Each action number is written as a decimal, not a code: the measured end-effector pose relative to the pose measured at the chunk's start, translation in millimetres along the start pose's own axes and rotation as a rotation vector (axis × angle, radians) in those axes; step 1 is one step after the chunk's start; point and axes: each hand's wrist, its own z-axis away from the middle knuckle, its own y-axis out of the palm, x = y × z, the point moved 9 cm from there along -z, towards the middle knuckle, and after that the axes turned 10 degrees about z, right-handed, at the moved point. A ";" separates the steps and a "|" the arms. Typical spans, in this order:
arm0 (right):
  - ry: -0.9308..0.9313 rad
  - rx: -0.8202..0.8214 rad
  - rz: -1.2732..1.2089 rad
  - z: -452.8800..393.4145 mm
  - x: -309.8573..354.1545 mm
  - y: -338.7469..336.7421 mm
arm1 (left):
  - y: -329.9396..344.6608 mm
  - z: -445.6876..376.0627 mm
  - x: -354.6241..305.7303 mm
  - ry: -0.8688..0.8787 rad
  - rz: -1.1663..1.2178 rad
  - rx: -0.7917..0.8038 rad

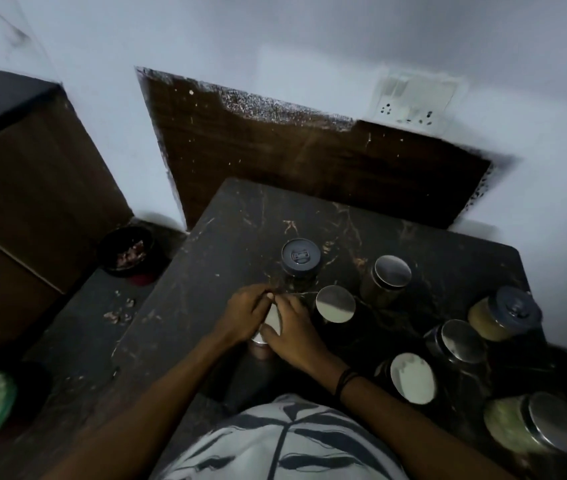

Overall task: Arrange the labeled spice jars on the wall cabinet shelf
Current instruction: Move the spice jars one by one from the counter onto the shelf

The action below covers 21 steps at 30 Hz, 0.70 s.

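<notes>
Seen from a single head-worn wide-angle camera, looking steeply down and forward over a dark marble countertop (226, 244) toward a pale wall (275, 29); close on both forearms and the wearer's patterned shirt (275, 441) at the bottom edge, with edges bowed by the lens.

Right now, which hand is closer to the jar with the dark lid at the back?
Left. The left hand sits just below the dark-lidded jar; the right hand is slightly farther.

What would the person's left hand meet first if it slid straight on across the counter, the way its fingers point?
Probably the dark-lidded jar. The left hand, gripping a steel-lidded jar, points up-right toward it; depth is unclear from this view.
</notes>
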 end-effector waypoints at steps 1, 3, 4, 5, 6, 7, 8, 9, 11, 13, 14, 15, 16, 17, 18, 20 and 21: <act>0.006 0.030 0.003 3.6 -2.2 5.7 | -0.1 3.1 10.2 -0.074 0.050 -0.002; -0.008 0.061 0.020 7.2 -3.4 13.2 | 1.2 7.5 26.6 -0.228 0.185 -0.011; -0.015 0.069 0.032 8.7 -3.8 15.7 | 2.9 9.8 31.1 -0.283 0.266 -0.019; -0.017 0.084 0.043 10.1 -4.1 18.3 | 4.9 12.1 34.2 -0.330 0.352 -0.027; -0.015 0.100 0.058 10.8 -4.7 20.7 | 7.5 13.9 35.9 -0.376 0.433 -0.027; -0.011 0.108 0.077 11.0 -6.0 23.0 | 10.6 15.9 37.9 -0.425 0.497 -0.024; -0.007 0.101 0.092 10.3 -7.6 24.2 | 13.1 17.7 40.2 -0.473 0.531 -0.020; -0.002 0.082 0.086 9.7 -8.6 24.3 | 14.7 19.2 42.8 -0.511 0.545 -0.022; 0.019 0.014 -0.022 8.9 -10.3 20.1 | 15.1 20.7 43.7 -0.547 0.564 -0.042; 0.050 -0.076 -0.192 8.4 -14.2 9.5 | 12.7 20.5 40.1 -0.567 0.593 -0.075; 0.058 -0.111 -0.283 8.1 -15.7 3.5 | 9.5 20.9 38.6 -0.581 0.631 -0.106; 0.059 -0.129 -0.378 7.5 -16.8 -1.8 | 6.4 21.6 38.2 -0.608 0.693 -0.144; 0.057 -0.132 -0.466 6.5 -17.8 -7.1 | 3.8 21.7 38.0 -0.635 0.760 -0.182; 0.056 -0.125 -0.537 4.8 -17.8 -12.1 | 0.2 21.2 37.4 -0.649 0.811 -0.214; 0.057 -0.110 -0.598 2.3 -17.2 -17.4 | -3.7 19.2 36.3 -0.649 0.836 -0.236; 0.062 -0.066 -0.730 -2.4 -15.8 -25.8 | -11.4 15.0 31.1 -0.621 0.821 -0.245; 0.064 -0.037 -0.794 -4.5 -14.5 -29.0 | -15.0 13.8 28.3 -0.603 0.814 -0.238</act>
